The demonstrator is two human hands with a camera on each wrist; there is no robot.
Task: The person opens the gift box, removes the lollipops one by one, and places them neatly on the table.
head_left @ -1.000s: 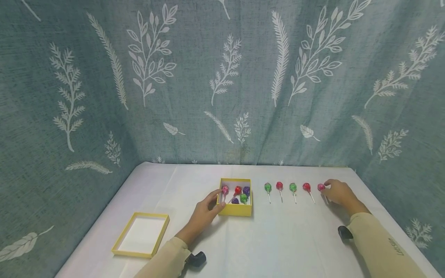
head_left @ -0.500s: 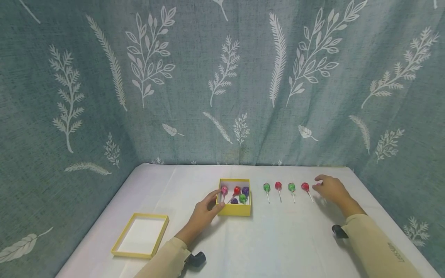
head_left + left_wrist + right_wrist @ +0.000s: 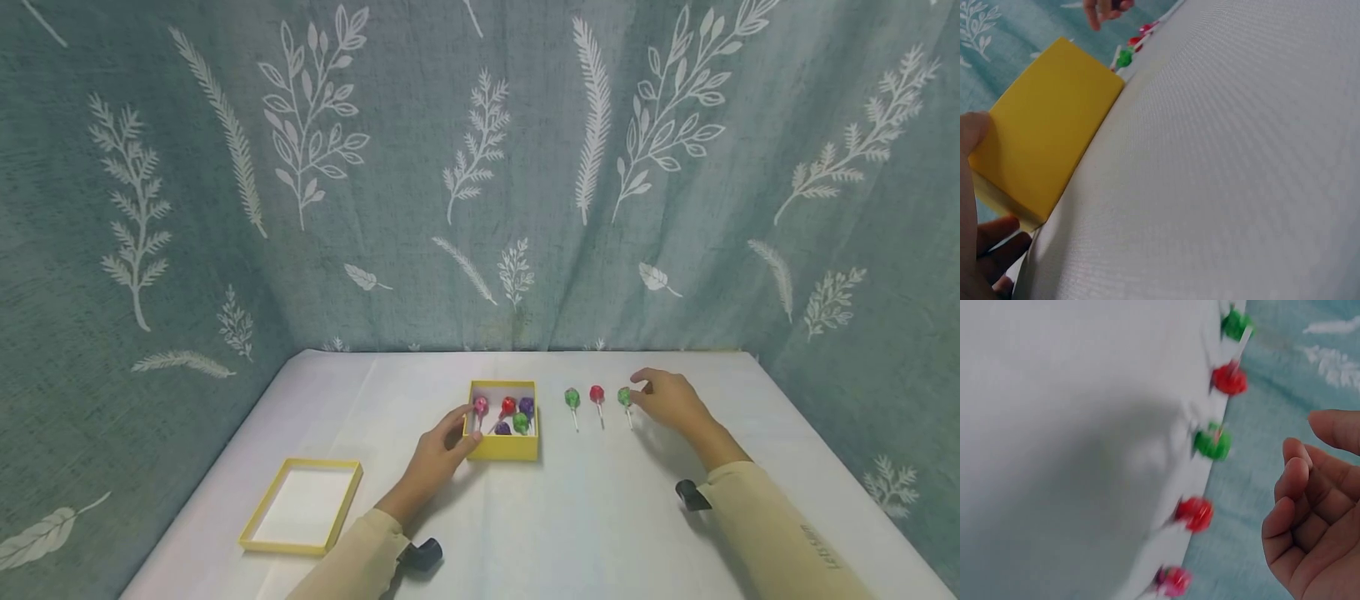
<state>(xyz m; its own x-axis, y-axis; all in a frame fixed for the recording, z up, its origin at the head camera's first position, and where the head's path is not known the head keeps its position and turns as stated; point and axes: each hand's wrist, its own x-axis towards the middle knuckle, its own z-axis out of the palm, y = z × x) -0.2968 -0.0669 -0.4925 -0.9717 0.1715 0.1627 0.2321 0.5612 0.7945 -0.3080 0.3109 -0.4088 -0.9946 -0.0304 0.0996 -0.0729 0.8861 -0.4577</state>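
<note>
Our left hand (image 3: pixel 438 454) grasps the near-left corner of the yellow box (image 3: pixel 504 446), thumb on its side, apparently steadying it; five lollipops (image 3: pixel 508 415) lie inside. Our right hand (image 3: pixel 667 400) hovers over the row of lollipops (image 3: pixel 1212 443) on the white table (image 3: pixel 585 517), fingers loosely curled and holding nothing. The lid (image 3: pixel 303 506) sits apart, front-left.
</note>
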